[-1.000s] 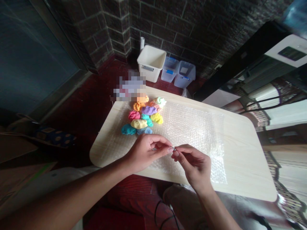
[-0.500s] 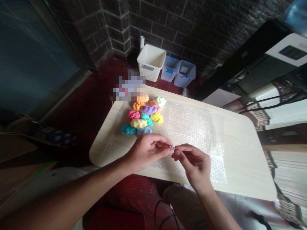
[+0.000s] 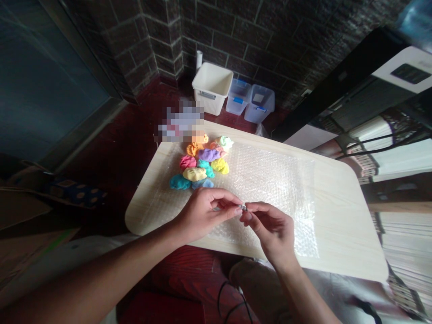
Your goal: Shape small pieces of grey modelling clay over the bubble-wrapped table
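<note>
Between the fingertips of both hands is a small grey lump (image 3: 243, 207), mostly hidden and too small to name with certainty. My left hand (image 3: 205, 213) pinches it from the left with thumb and forefinger. From the right, my right hand (image 3: 275, 229) pinches the same lump, its thumb and fingers bent. Both hands are held above a sheet of bubble wrap (image 3: 270, 180). Beyond my left hand lie several soft clay-like lumps, among them a pale yellow lump (image 3: 195, 174), a purple lump (image 3: 208, 155), a teal lump (image 3: 180, 182) and a grey-blue lump (image 3: 203, 184).
The bubble wrap lies on a pale wooden table (image 3: 344, 216) with rounded corners. On the floor behind it stand a white bin (image 3: 212, 102) and two clear boxes, one being the right clear box (image 3: 259, 108). A blurred-out patch (image 3: 180, 121) covers the table's far left corner.
My right fingers have shifted very slightly, and a little more of the grey lump shows between the fingertips. The coloured lumps stay where they were.
</note>
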Demonstrator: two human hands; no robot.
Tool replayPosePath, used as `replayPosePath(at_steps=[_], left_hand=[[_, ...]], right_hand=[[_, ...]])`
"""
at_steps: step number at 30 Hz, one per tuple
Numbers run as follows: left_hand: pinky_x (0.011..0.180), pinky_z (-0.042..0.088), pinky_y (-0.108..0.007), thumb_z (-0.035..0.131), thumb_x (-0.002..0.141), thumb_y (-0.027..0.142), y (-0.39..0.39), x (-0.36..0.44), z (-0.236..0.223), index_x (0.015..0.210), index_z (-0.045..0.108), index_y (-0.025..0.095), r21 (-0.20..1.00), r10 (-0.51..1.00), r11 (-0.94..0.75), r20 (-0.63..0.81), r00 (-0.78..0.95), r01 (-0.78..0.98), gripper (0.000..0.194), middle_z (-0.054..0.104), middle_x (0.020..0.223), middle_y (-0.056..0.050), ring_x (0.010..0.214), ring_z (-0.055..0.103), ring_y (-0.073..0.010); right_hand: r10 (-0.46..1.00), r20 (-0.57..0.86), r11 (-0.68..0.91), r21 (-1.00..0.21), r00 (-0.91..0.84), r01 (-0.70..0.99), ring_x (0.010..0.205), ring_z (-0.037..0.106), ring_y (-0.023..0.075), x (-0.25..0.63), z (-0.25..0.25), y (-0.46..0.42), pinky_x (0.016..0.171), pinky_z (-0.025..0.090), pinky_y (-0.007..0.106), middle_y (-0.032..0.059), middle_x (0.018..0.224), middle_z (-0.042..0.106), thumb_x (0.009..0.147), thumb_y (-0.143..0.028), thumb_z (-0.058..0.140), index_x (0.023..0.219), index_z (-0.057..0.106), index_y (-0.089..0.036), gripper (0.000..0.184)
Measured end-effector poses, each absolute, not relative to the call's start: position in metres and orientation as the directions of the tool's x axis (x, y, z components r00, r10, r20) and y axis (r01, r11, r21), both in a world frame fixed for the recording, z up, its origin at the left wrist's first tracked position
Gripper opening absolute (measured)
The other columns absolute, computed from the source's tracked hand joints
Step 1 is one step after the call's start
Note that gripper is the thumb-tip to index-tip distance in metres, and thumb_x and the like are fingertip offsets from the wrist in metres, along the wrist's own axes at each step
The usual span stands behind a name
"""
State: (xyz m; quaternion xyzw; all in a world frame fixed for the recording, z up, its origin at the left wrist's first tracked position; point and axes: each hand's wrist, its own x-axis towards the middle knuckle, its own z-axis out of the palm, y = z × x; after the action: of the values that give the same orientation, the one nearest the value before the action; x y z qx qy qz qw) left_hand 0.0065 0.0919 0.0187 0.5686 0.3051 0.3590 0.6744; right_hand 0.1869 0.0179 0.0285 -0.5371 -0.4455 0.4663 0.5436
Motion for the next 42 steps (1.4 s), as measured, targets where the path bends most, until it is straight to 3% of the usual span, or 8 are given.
replayPosePath(at_steps=[6, 13, 18, 24, 30, 33, 37, 42], left_hand=[[0.078, 0.061, -0.027, 0.083, 0.084, 0.027, 0.092, 0.006, 0.019, 0.104, 0.076, 0.012, 0.982, 0.84, 0.119, -0.02, 0.543, -0.148, 0.026, 0.078, 0.09, -0.008, 0.084, 0.075, -0.0181], [0.083, 0.059, -0.03, 0.076, 0.09, 0.03, 0.092, 0.006, 0.021, 0.111, 0.073, 0.011, 0.977, 0.838, 0.125, -0.009, 0.545, -0.174, 0.028, 0.075, 0.094, -0.009, 0.089, 0.073, -0.0189], [0.081, 0.059, -0.03, 0.067, 0.097, 0.028, 0.097, 0.0, 0.019, 0.108, 0.071, 0.015, 0.994, 0.889, -0.107, 0.095, 0.448, 0.003, 0.018, 0.076, 0.097, -0.008, 0.089, 0.073, -0.0186], [0.085, 0.055, -0.035, 0.059, 0.094, 0.011, 0.105, -0.01, 0.018, 0.102, 0.07, 0.016, 0.724, 0.717, -0.613, 0.342, 0.607, 0.316, 0.015, 0.074, 0.097, -0.007, 0.092, 0.069, -0.0212], [0.093, 0.054, -0.043, 0.069, 0.092, 0.018, 0.097, -0.008, 0.011, 0.114, 0.066, 0.014, 0.457, 0.57, -0.768, 0.167, 0.804, 0.449, 0.022, 0.069, 0.109, -0.011, 0.105, 0.064, -0.028], [0.092, 0.053, -0.042, 0.067, 0.093, 0.013, 0.095, -0.007, 0.008, 0.107, 0.065, 0.015, 0.365, 0.547, -0.798, 0.105, 0.83, 0.48, 0.014, 0.067, 0.106, -0.009, 0.103, 0.063, -0.0265], [0.085, 0.052, -0.038, 0.064, 0.096, 0.011, 0.095, -0.007, 0.006, 0.098, 0.064, 0.016, 0.348, 0.548, -0.802, 0.108, 0.829, 0.485, 0.005, 0.065, 0.099, -0.007, 0.095, 0.061, -0.0242], [0.089, 0.052, -0.041, 0.059, 0.103, 0.02, 0.094, -0.005, 0.01, 0.117, 0.064, 0.016, 0.477, 0.596, -0.749, 0.183, 0.782, 0.459, 0.016, 0.066, 0.105, -0.008, 0.099, 0.063, -0.025]], right_hand=[[0.985, -0.051, -0.048, -0.999, 0.165, -0.021, 0.068, 0.067, 0.0152, 0.19, 0.024, 0.018, 0.064, 0.055, 0.027, 0.0029, 0.076, 0.077, 0.09, -0.026, 0.081, 0.092, 0.083, -0.023, 0.004], [0.978, -0.087, -0.084, -0.996, 0.188, -0.025, 0.063, 0.064, 0.0171, 0.191, 0.02, 0.018, 0.062, 0.054, 0.031, 0.0035, 0.07, 0.073, 0.093, -0.037, 0.078, 0.085, 0.08, -0.02, 0.018], [0.964, -0.116, -0.132, -0.99, 0.238, 0.054, 0.062, 0.064, 0.0169, 0.198, 0.012, 0.024, 0.058, 0.053, 0.03, 0.0034, 0.07, 0.073, 0.088, -0.038, 0.082, 0.091, 0.079, -0.02, 0.019], [0.946, -0.166, -0.23, -0.949, 0.277, 0.214, 0.064, 0.072, 0.0218, 0.214, -0.01, 0.033, 0.056, 0.057, 0.032, 0.0084, 0.078, 0.08, 0.081, -0.043, 0.085, 0.093, 0.077, -0.017, 0.029], [0.975, 0.083, -0.08, -0.74, 0.208, 0.668, 0.062, 0.07, 0.0196, 0.212, -0.004, 0.033, 0.061, 0.055, 0.032, 0.0061, 0.08, 0.078, 0.09, -0.025, 0.073, 0.095, 0.08, -0.019, 0.01], [0.974, 0.166, -0.012, -0.641, 0.154, 0.768, 0.06, 0.065, 0.0175, 0.21, -0.003, 0.034, 0.058, 0.051, 0.031, 0.006, 0.081, 0.075, 0.092, -0.021, 0.071, 0.094, 0.081, -0.019, 0.01], [0.973, 0.176, -0.003, -0.634, 0.148, 0.773, 0.059, 0.065, 0.0173, 0.212, -0.006, 0.034, 0.058, 0.052, 0.03, 0.0062, 0.081, 0.074, 0.092, -0.022, 0.072, 0.096, 0.081, -0.019, 0.011], [0.978, 0.135, -0.018, -0.697, 0.156, 0.717, 0.058, 0.064, 0.0172, 0.214, 0.002, 0.031, 0.056, 0.051, 0.031, 0.0064, 0.083, 0.076, 0.091, -0.025, 0.074, 0.102, 0.079, -0.018, 0.015]])
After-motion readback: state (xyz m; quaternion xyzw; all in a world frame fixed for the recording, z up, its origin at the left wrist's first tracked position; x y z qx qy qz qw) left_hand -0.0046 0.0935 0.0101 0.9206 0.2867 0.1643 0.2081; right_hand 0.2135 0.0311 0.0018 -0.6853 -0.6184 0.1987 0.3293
